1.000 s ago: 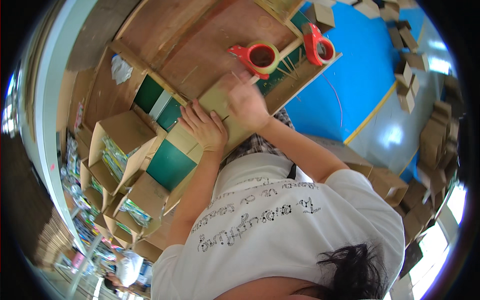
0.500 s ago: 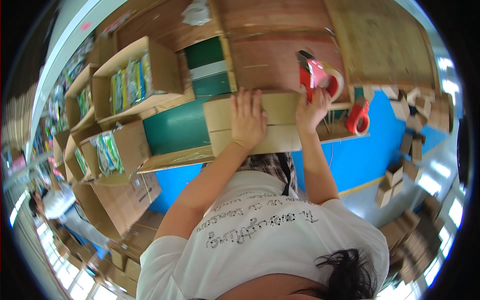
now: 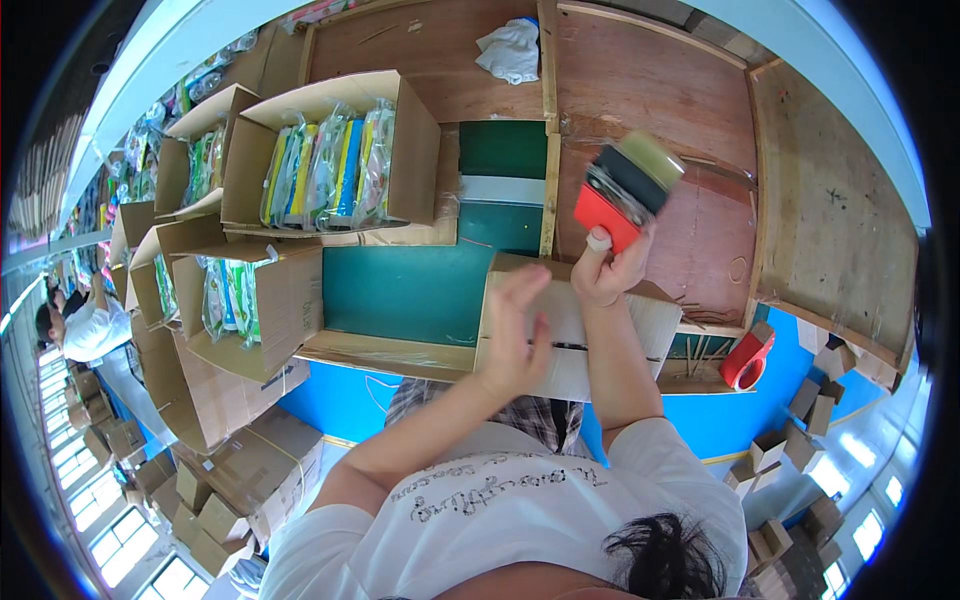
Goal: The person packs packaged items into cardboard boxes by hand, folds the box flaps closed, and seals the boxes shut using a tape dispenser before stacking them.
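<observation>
A closed, plain brown cardboard box [image 3: 590, 335] sat at the near edge of the desk [image 3: 660, 110], its top flaps meeting along a dark seam. The left hand [image 3: 515, 335] lay flat on the box top with fingers spread, pressing down. The right hand [image 3: 612, 268] was clenched around the handle of a red tape dispenser [image 3: 625, 190], which carried a roll of tan tape and was raised just above the far edge of the box. A second red tape dispenser [image 3: 747, 358] rested near the desk's near right corner.
</observation>
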Demonstrator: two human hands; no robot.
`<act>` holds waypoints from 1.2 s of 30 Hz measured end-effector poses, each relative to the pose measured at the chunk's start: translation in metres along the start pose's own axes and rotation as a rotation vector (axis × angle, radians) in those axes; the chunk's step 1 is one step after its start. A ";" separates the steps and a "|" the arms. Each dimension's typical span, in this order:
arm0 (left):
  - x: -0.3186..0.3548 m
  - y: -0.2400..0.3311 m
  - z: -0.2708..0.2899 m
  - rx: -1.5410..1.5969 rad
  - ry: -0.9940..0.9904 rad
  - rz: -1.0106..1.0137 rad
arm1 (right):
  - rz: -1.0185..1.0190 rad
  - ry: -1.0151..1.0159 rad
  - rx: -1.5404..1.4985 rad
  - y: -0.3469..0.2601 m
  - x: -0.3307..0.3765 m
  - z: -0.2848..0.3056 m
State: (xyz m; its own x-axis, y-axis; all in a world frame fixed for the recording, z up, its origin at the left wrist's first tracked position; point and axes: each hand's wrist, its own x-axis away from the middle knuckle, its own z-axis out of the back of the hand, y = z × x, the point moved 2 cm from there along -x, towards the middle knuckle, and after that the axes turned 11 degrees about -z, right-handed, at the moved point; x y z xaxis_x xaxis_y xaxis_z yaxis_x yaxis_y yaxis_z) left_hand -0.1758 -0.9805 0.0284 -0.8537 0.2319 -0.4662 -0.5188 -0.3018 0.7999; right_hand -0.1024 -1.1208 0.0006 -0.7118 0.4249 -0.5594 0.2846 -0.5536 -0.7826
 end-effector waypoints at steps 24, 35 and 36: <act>-0.091 0.007 0.141 0.203 0.107 0.601 | -0.213 -1.081 -0.349 -0.075 -0.048 0.016; 0.071 -0.039 0.118 0.659 0.419 1.170 | -0.231 -1.993 -0.445 -0.056 -0.053 0.033; 0.085 -0.045 0.102 0.686 0.392 1.174 | -0.106 -2.095 -0.434 -0.054 -0.054 0.032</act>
State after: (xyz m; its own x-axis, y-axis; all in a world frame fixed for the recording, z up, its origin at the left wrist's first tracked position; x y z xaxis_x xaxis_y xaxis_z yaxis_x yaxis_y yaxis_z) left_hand -0.2205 -0.8534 -0.0085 -0.7832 -0.1380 0.6063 0.5188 0.3923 0.7596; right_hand -0.1002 -1.1364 0.0820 -0.1232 -0.9492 0.2896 0.0804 -0.3004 -0.9504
